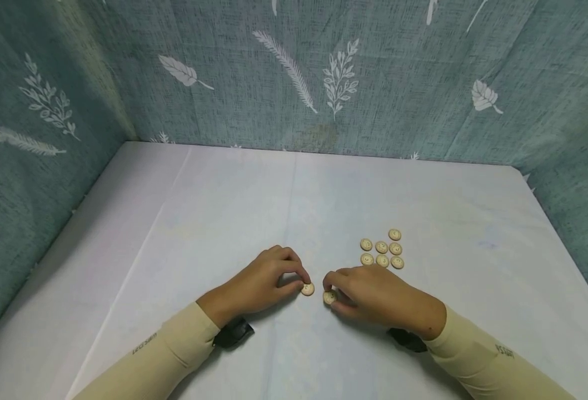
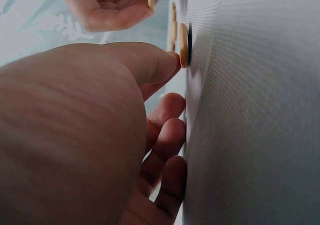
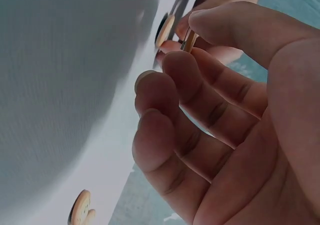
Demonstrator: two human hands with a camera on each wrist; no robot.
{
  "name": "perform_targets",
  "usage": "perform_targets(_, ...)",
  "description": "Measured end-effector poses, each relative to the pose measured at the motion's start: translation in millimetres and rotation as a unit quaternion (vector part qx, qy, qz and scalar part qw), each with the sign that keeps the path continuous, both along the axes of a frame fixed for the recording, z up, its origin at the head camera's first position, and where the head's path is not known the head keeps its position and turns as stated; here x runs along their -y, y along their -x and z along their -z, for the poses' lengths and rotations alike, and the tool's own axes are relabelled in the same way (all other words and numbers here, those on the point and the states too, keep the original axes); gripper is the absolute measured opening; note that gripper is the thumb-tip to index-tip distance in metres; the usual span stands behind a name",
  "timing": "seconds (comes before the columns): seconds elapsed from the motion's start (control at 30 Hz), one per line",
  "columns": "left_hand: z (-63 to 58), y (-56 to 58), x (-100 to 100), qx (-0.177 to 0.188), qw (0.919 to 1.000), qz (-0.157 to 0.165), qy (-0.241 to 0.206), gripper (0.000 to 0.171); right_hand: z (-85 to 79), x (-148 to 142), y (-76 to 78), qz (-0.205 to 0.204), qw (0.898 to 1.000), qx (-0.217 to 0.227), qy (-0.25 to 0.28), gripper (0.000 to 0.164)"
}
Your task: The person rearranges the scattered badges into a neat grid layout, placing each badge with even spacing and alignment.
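My left hand (image 1: 264, 280) pinches a round wooden button (image 1: 307, 289) by its edge between thumb and index fingertip, right at the white cloth. In the left wrist view this button (image 2: 185, 45) stands close to the table surface, its far part beyond the fingertips. Just to the right, my right hand (image 1: 374, 291) holds a second wooden button (image 1: 329, 297) between thumb and index finger. Seen from the right wrist, that button (image 3: 189, 39) is edge-on in the pinch, with the other fingers loosely curved below. The two held buttons are a short gap apart.
Beyond the right hand, several more buttons (image 1: 381, 247) lie flat in close rows, the right column reaching farthest back. White cloth covers the table (image 1: 224, 194). Teal leaf-patterned fabric (image 1: 244, 94) stands upright along the back and sides. Each wrist wears a black device (image 1: 234, 333).
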State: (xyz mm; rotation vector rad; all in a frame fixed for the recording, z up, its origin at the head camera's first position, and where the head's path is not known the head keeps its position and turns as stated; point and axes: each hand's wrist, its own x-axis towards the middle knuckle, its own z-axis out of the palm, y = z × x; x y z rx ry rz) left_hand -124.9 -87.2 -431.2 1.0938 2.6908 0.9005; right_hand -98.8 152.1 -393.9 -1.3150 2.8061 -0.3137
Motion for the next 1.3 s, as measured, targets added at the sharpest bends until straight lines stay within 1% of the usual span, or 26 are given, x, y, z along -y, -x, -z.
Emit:
perform_targets(0.1, 1.0, -0.5, 0.4, 0.001, 1.0000, 0.002, 0.000, 0.011, -0.7, -1.7, 0.9, 0.003, 1.000, -0.003, 0.004, 0.014)
perform_targets(0.3, 1.7, -0.5, 1.0, -0.017, 0.9998, 0.001, -0.006, 0.011, -1.6, -4.3, 4.7, 0.013, 1.000, -0.011, 0.019, 0.013)
perform_targets(0.47, 3.1, -0.8, 1.1, -0.005, 1.0000, 0.004, -0.005, 0.012, -3.0, -6.6, 5.5, 0.014, 0.999, -0.026, 0.021, 0.011)
perform_targets(0.6, 2.4, -0.5, 1.3, -0.007, 0.9999, 0.005, -0.009, 0.011, -7.3, -8.1, 6.4, 0.022, 0.999, -0.035, 0.024, 0.012)
perform_targets(0.7, 1.9, -0.1, 1.0, -0.011, 0.9998, 0.004, -0.014, 0.011, -10.3, -9.2, 7.6, 0.034, 0.998, -0.036, 0.023, 0.013)
perform_targets(0.83, 2.7, -0.7, 0.3, -0.008, 0.9999, 0.004, -0.010, 0.010, -11.6, -11.7, 8.8, 0.051, 0.998, -0.023, 0.014, 0.014)
perform_targets(0.9, 2.7, -0.8, 0.2, -0.008, 0.9999, 0.004, -0.008, 0.010, -11.9, -12.9, 9.6, 0.057, 0.998, -0.024, 0.012, 0.014)
perform_targets(1.07, 1.7, -0.2, 0.4, -0.014, 0.9998, 0.004, -0.013, 0.011, -13.2, -14.5, 11.6, 0.064, 0.997, -0.052, 0.014, 0.014)
perform_targets(1.3, 0.0, 1.7, 0.8, -0.019, 0.9998, 0.003, -0.006, 0.010, -14.0, -14.1, 15.5, 0.073, 0.995, -0.067, 0.013, 0.014)
